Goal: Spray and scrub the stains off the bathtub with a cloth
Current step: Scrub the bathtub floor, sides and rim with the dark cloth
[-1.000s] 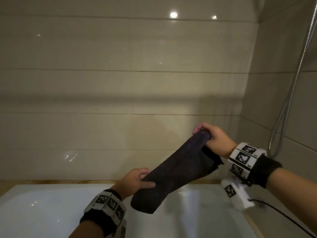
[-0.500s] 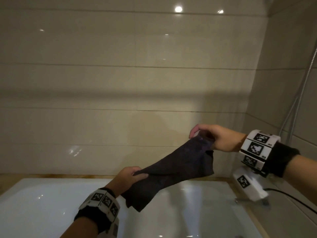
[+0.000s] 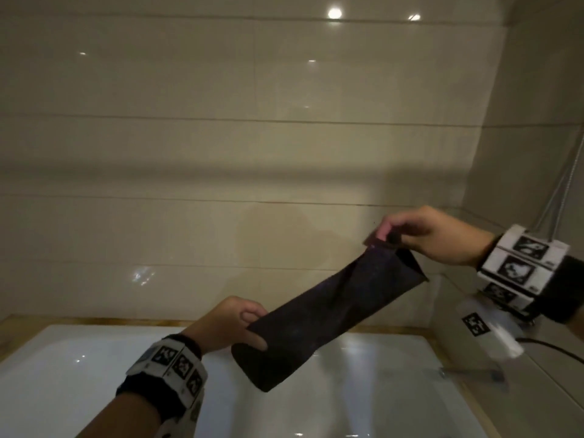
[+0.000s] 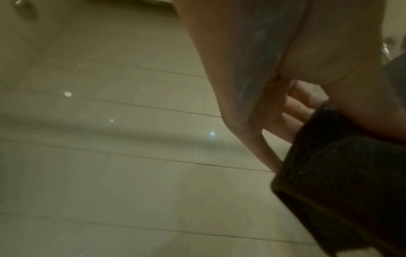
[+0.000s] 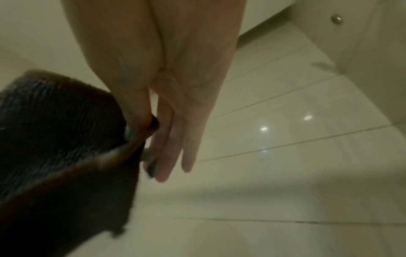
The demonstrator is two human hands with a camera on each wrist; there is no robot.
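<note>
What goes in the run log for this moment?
left hand: grips cloth lower end | right hand: pinches upper end | cloth: stretched above bathtub

Glossy beige wall tiles reflect ceiling lights; what looks like a shower hose hangs right.

Head view downward; wrist views close.
</note>
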